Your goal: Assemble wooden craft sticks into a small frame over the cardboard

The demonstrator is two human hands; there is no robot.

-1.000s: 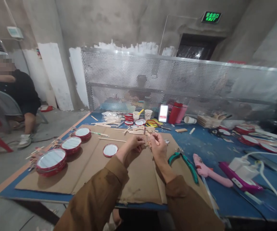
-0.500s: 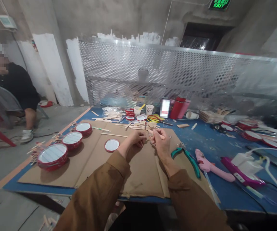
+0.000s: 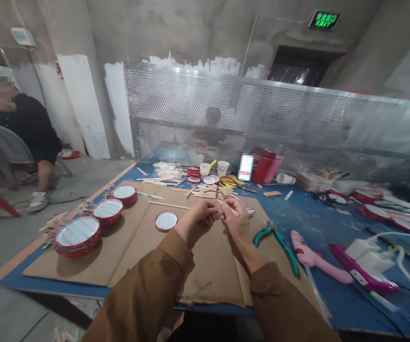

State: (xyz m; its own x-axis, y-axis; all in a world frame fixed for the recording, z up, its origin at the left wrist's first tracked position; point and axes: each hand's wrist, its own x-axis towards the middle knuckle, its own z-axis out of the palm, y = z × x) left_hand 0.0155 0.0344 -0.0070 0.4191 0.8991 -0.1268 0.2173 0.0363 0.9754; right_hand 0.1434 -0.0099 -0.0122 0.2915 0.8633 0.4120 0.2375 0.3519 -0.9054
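Observation:
My left hand [image 3: 204, 213] and my right hand [image 3: 236, 214] are close together above the cardboard sheet [image 3: 205, 275]. The fingers of both are closed around a small thin piece between them, too small to name; a reddish-brown tip [image 3: 217, 192] stands up from it. Left of my left hand, a round white disc with a red rim [image 3: 166, 221] lies flat on the cardboard. A thin wooden stick [image 3: 168, 205] lies behind that disc. Stacks of red-rimmed discs [image 3: 77, 232] stand at the left, with sticks poking out.
Green-handled pliers [image 3: 279, 244], a pink glue gun [image 3: 315, 259] and a purple power strip [image 3: 363, 270] lie at the right. Behind are loose sticks, paper cups [image 3: 223, 168], a phone [image 3: 246, 167] and a red bottle [image 3: 264, 167]. A person [image 3: 30, 123] sits at far left.
My right hand's fingers have come in closer to my left hand, around the small piece. The whole view has shifted slightly down in the picture.

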